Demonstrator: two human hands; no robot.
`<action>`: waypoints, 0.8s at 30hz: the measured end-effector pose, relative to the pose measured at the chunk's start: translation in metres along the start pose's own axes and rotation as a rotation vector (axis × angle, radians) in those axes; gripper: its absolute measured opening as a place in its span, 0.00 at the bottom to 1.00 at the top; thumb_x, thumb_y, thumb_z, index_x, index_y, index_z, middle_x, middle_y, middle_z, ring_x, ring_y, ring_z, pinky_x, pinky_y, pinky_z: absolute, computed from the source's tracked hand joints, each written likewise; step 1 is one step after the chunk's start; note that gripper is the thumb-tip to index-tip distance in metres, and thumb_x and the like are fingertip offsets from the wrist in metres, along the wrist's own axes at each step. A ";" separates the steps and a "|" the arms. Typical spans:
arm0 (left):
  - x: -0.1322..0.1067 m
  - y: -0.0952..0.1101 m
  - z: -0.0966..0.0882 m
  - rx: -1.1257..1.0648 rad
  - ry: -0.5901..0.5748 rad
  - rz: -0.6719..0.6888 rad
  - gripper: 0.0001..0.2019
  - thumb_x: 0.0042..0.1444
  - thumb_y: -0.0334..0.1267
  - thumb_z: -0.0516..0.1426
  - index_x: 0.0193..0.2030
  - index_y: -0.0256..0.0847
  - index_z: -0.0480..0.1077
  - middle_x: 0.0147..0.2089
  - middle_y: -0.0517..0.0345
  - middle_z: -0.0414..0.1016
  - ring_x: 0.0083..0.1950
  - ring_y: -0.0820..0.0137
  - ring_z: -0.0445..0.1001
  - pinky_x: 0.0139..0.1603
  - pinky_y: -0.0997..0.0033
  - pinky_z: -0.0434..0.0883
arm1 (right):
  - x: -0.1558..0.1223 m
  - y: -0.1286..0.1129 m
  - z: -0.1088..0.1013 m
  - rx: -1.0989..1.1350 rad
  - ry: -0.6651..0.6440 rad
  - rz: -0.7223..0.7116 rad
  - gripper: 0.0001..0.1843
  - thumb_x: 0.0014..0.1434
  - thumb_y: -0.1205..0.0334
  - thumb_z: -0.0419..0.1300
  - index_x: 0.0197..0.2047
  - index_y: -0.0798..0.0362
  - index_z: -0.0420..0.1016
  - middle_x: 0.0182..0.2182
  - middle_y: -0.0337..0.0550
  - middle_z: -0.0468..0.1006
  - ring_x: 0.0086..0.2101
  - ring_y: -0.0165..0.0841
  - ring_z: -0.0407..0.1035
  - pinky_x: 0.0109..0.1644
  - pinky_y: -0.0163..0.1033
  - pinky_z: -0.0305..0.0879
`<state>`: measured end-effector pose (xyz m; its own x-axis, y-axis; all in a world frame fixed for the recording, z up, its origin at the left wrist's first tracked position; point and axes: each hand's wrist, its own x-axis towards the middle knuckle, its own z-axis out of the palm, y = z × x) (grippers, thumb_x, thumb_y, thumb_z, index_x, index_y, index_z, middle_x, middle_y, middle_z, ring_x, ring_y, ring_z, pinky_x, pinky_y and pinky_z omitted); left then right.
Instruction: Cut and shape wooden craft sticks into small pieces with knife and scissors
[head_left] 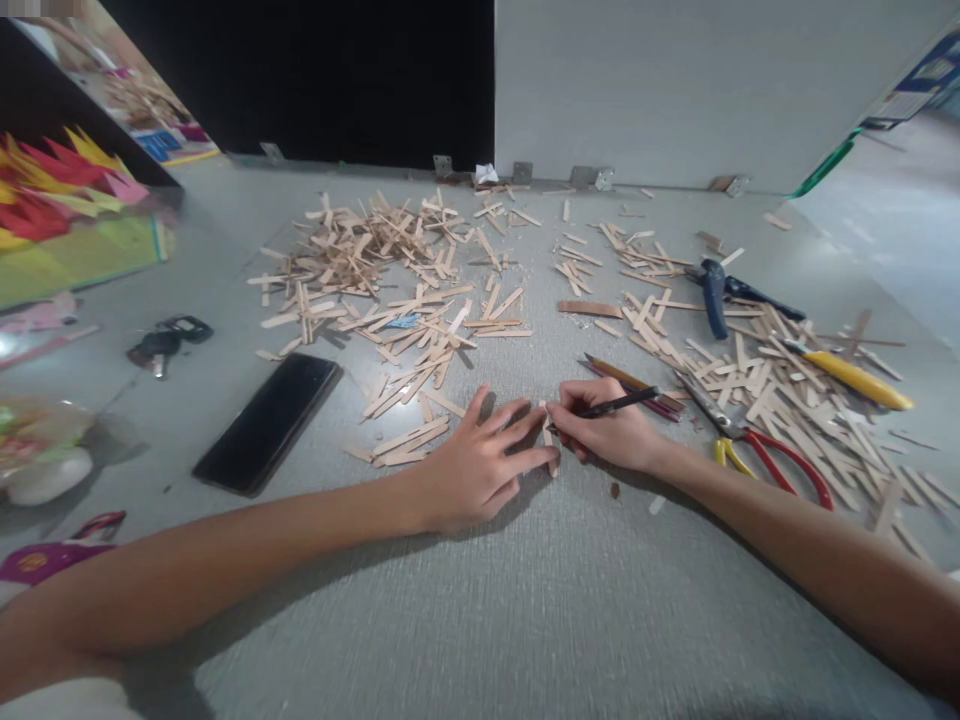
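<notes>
My left hand lies on the grey table with its fingers spread. Two of its fingertips press on a short wooden craft stick lying lengthwise away from me. Pinched in my right hand is a black pen, its tip down beside the stick. Just beyond the right hand lie several pencils, partly hidden by it. More loose craft sticks rest left of my left hand.
Craft sticks form a heap at the back left and another at right. Near the right one are red-handled pliers, a dark blue-handled tool and a yellow cutter. A phone and keys lie left. Upright panels stand behind.
</notes>
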<state>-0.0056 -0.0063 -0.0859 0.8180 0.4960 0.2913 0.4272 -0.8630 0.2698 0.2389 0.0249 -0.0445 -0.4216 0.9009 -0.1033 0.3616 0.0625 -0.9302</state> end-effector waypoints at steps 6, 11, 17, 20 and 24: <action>0.001 0.000 0.002 0.019 0.017 0.012 0.22 0.71 0.31 0.56 0.69 0.44 0.74 0.79 0.36 0.67 0.79 0.41 0.63 0.78 0.22 0.51 | 0.000 0.002 0.001 0.035 0.002 0.015 0.26 0.65 0.47 0.69 0.22 0.47 0.63 0.14 0.34 0.70 0.14 0.26 0.63 0.17 0.31 0.56; 0.000 0.001 -0.001 0.021 -0.002 0.006 0.22 0.71 0.31 0.55 0.68 0.45 0.74 0.79 0.37 0.66 0.81 0.43 0.60 0.78 0.23 0.53 | 0.000 0.003 0.001 0.028 -0.004 0.005 0.25 0.65 0.48 0.68 0.22 0.47 0.64 0.13 0.34 0.70 0.14 0.26 0.63 0.17 0.31 0.55; 0.003 0.004 -0.010 -0.014 -0.042 0.023 0.23 0.68 0.28 0.54 0.67 0.41 0.74 0.77 0.35 0.68 0.80 0.42 0.62 0.78 0.21 0.52 | 0.001 0.005 0.002 0.002 -0.006 -0.031 0.25 0.67 0.49 0.65 0.23 0.48 0.65 0.13 0.33 0.69 0.14 0.26 0.62 0.19 0.32 0.54; 0.004 0.004 -0.010 -0.014 -0.022 0.030 0.21 0.68 0.27 0.53 0.64 0.39 0.76 0.76 0.33 0.69 0.77 0.40 0.65 0.76 0.19 0.53 | 0.000 0.007 0.001 -0.004 -0.007 -0.031 0.25 0.68 0.48 0.65 0.23 0.48 0.64 0.14 0.34 0.70 0.15 0.26 0.63 0.19 0.32 0.55; 0.005 0.004 -0.010 -0.014 -0.036 0.028 0.20 0.70 0.28 0.54 0.64 0.41 0.75 0.76 0.34 0.69 0.77 0.41 0.65 0.77 0.19 0.52 | 0.000 0.007 0.001 -0.010 -0.005 -0.032 0.24 0.68 0.49 0.64 0.23 0.48 0.64 0.14 0.35 0.70 0.15 0.26 0.63 0.19 0.31 0.55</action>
<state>-0.0039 -0.0066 -0.0741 0.8428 0.4679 0.2660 0.3988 -0.8747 0.2753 0.2405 0.0247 -0.0512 -0.4372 0.8962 -0.0752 0.3565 0.0959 -0.9294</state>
